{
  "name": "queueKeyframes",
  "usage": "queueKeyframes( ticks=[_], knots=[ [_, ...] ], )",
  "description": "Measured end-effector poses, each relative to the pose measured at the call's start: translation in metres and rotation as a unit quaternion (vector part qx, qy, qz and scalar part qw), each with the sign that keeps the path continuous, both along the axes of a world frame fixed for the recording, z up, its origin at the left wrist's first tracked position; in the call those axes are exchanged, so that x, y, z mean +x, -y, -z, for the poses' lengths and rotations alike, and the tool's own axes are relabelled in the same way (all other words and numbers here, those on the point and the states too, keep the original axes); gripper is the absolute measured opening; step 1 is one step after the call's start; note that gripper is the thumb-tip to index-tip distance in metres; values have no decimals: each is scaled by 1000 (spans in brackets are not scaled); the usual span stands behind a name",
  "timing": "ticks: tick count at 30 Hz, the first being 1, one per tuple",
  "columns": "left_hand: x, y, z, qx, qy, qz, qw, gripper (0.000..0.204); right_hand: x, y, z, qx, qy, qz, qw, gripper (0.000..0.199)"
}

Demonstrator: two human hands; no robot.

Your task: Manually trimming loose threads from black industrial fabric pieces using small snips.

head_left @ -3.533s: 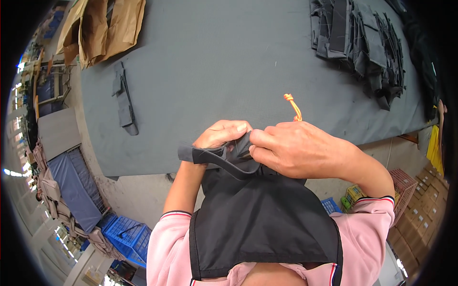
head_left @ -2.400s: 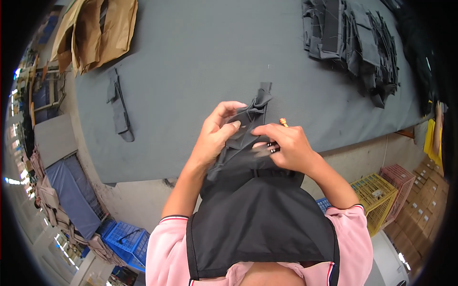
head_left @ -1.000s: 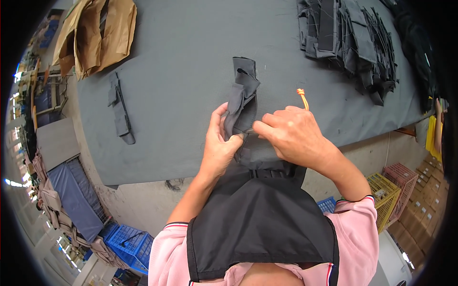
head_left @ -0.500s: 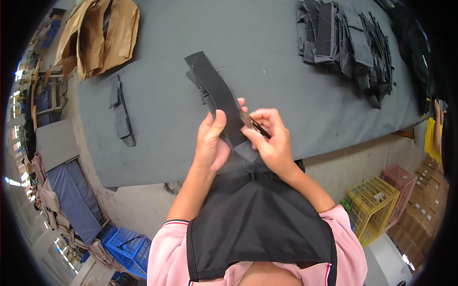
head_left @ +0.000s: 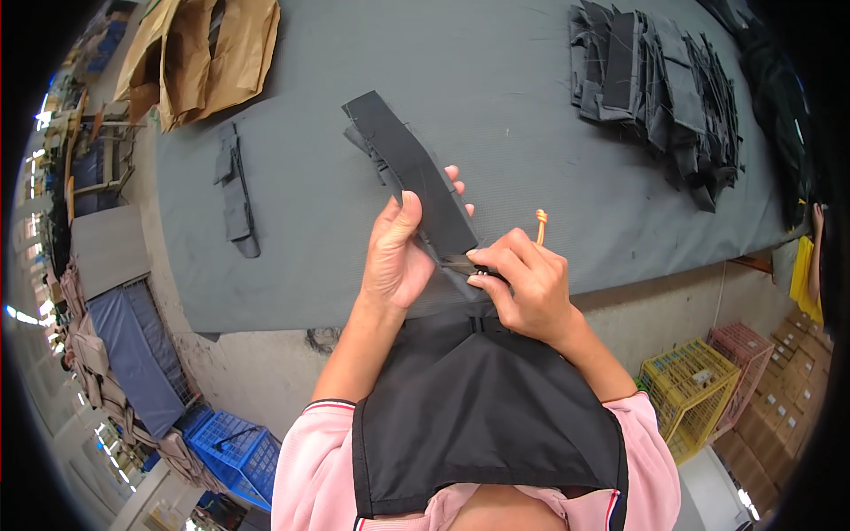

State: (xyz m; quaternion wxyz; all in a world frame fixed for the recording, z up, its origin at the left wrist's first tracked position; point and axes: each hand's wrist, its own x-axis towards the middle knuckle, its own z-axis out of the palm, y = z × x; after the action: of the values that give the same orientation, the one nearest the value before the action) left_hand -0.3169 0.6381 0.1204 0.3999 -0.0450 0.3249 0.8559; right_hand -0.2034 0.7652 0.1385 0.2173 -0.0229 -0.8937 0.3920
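Note:
My left hand (head_left: 398, 257) is closed round a dark grey fabric strip piece (head_left: 412, 168), thumb on its near side and fingertips showing past its right edge. The strip slants up and away to the left, with loose folded layers along its left side. At its lower end, my right hand (head_left: 533, 281) grips small thread snips (head_left: 490, 271), whose blades point left at the fabric edge. A knotted orange cord (head_left: 541, 226) sticks up behind that hand. Part of the strip's lower end is hidden near the snips.
A grey cloth-covered table (head_left: 310, 212) lies before me. On it are a fabric piece (head_left: 234, 190) at left, an open brown paper bag (head_left: 190, 66) at far left and a heap of dark fabric pieces (head_left: 660, 97) at far right. Yellow (head_left: 691, 380) and blue crates (head_left: 235, 456) stand below.
My right hand and the snips have moved down along the strip to its lower end. The orange cord has come into sight. The left hand keeps its hold.

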Motion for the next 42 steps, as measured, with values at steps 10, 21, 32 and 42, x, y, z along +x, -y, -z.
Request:
queueKeyframes(
  ticks=[10, 21, 32, 42],
  knots=[
    [0, 2, -2, -14, -4, -8, 1000, 42, 2, 5, -2, 39, -33, 6, 999, 24],
    [1, 8, -1, 19, 43, 25, 999, 50, -15, -1, -10, -113, 30, 46, 992, 23],
    [4, 8, -7, 114, 120, 39, 985, 47, -24, 5, 1, 24, -33, 16, 999, 21],
    [2, 10, -6, 63, 76, 9, 995, 42, -18, -1, -1, -31, -30, 54, 998, 17]
  ],
)
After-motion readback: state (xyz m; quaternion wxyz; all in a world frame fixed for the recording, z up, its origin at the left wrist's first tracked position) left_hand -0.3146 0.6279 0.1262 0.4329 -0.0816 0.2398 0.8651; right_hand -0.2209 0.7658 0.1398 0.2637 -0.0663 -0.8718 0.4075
